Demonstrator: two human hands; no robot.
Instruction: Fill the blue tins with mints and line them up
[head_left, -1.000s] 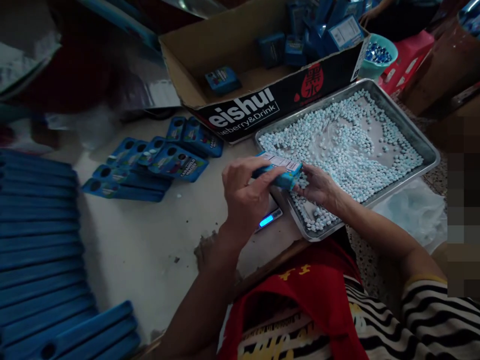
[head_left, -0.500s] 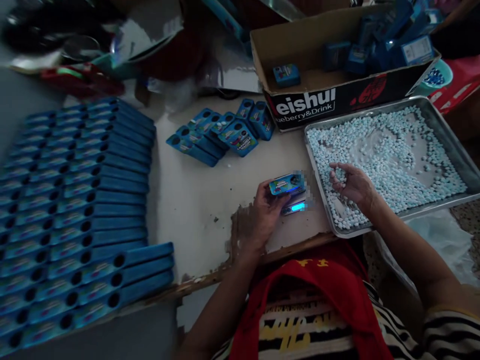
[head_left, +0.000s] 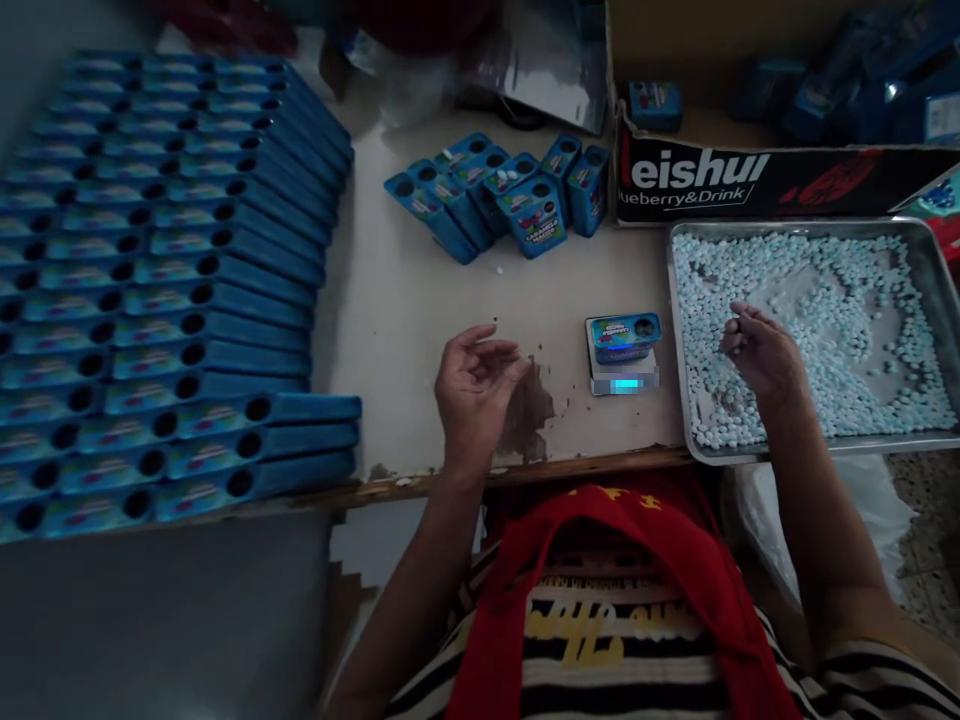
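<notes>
My left hand (head_left: 476, 395) hovers over the worn patch near the table's front edge, fingers apart with nothing in them. To its right, a blue candy box (head_left: 624, 337) lies on a small digital scale (head_left: 604, 378) with a lit display; a round hole shows in the box's printed end. My right hand (head_left: 772, 360) is above the left part of a metal tray (head_left: 679, 330) of small pale blue and white candies (head_left: 832, 300). Its fingers are curled together, and whatever is inside them is hidden.
Rows of blue boxes (head_left: 180, 270) fill the table's left side. Several more boxes (head_left: 532, 215) stand in a loose group at the back, a few loose candies on one. Behind the tray is a cardboard carton (head_left: 697, 185) with blue boxes inside.
My left hand has let go of the blue box on the scale and drawn back left. My right hand, earlier cupped around candies, has its fingers curled closer. The view has shifted.
</notes>
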